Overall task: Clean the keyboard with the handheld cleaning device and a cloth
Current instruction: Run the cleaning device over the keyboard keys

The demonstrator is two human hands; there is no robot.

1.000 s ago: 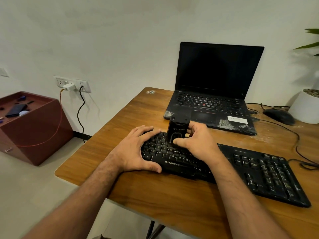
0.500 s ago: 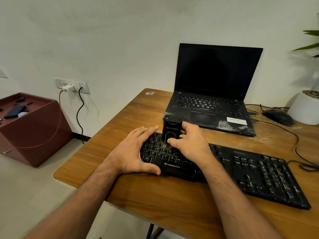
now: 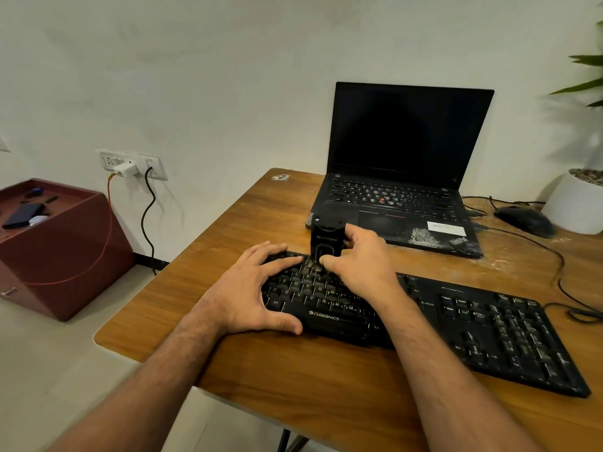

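I have the right hand (image 3: 360,261) curled round the handheld cleaning device (image 3: 327,239), which stands upright on the top key rows at the left end of the keyboard (image 3: 424,321), just below centre frame. My left hand (image 3: 248,288) lies spread flat over that left end, thumb hooked on the front edge, pinning it. The main risk, I judge, is the device tipping or skidding upward off the back edge into the laptop (image 3: 401,177) just behind it, or catching a keycap if pressed hard. The table (image 3: 310,386) edge runs close along lower left, so a slip of the board that way could drop it. Open room lies rightward along the keys. I see no cloth.
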